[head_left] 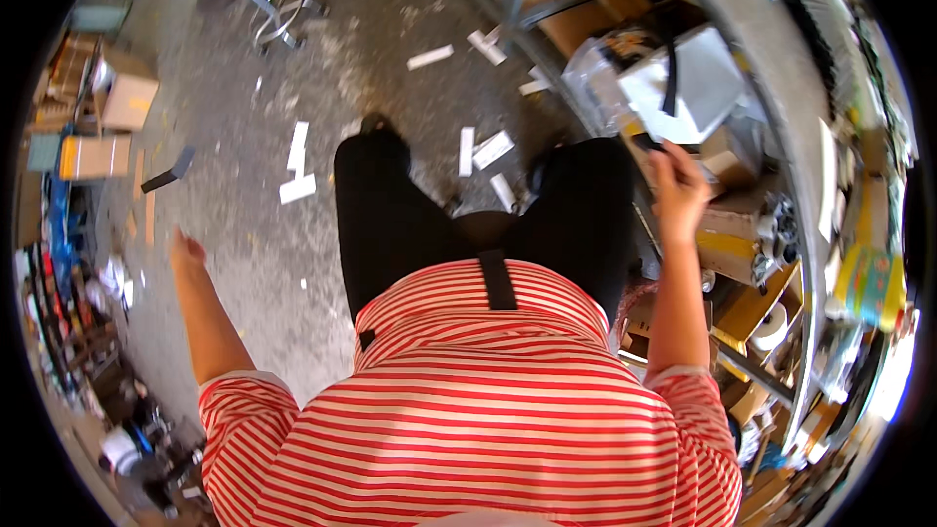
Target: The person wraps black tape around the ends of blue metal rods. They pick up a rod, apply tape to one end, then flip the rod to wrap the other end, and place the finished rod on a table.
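Observation:
My left hand (187, 249) hangs out at the left, above the grey floor. It is small and blurred, and its fingers cannot be made out. Beyond it, apart from the fingers, is a bent black strip (168, 171); whether it lies on the floor or is in the air, I cannot tell. My right hand (680, 193) is raised beside the shelf frame at the right, its fingers curled together. Something small and dark (648, 141) shows at its fingertips, its kind unclear. Past that hand, another black strip (672, 78) crosses a white box (698, 78).
White flat pieces (298, 188) lie scattered on the floor (283, 303) around my feet. A wheeled stool (278, 24) stands at the far left. Cardboard boxes (95, 156) line the left side. The metal shelf frame (722, 346) holds boxes, bags and rolls at the right.

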`<state>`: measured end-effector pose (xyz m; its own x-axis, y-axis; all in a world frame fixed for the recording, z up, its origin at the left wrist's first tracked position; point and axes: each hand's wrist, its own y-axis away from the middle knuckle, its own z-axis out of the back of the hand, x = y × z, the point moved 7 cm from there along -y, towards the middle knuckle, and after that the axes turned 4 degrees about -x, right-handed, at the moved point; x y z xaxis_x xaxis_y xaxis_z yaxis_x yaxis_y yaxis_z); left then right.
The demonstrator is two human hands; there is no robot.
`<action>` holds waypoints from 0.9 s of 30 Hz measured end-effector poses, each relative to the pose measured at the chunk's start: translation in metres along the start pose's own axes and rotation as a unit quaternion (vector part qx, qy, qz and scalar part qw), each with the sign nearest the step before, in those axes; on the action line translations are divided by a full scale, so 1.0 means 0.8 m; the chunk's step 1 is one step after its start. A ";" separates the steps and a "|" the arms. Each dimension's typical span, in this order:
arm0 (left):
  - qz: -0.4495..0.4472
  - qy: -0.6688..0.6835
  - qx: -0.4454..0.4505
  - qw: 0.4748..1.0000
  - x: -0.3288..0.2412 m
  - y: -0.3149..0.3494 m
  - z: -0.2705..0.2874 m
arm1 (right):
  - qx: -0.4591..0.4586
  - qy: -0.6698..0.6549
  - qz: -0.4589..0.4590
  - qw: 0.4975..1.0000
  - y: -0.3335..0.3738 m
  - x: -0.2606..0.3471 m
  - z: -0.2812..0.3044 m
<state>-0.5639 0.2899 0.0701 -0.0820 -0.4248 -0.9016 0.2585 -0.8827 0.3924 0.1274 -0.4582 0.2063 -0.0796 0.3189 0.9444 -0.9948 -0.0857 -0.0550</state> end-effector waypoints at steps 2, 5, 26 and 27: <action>0.060 0.027 -0.072 0.995 0.147 0.031 0.106 | -0.081 0.015 -0.017 0.996 0.006 -0.049 0.047; 0.333 -0.255 -0.040 0.907 0.348 0.186 0.267 | -0.082 0.011 -0.044 0.996 0.022 -0.102 0.074; 0.240 -0.540 0.265 0.762 0.449 0.406 0.067 | 0.139 0.154 -0.150 0.967 -0.051 -0.084 -0.105; 0.246 -0.524 0.226 0.784 0.449 0.414 0.068 | 0.147 0.194 -0.113 0.963 -0.056 -0.069 -0.122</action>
<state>-0.5604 -0.1658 -0.1141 -0.8859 -0.4586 -0.0700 0.1587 -0.4414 0.8832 0.1698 -0.3800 0.1247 0.0615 0.6847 0.7262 -0.9330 -0.2190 0.2856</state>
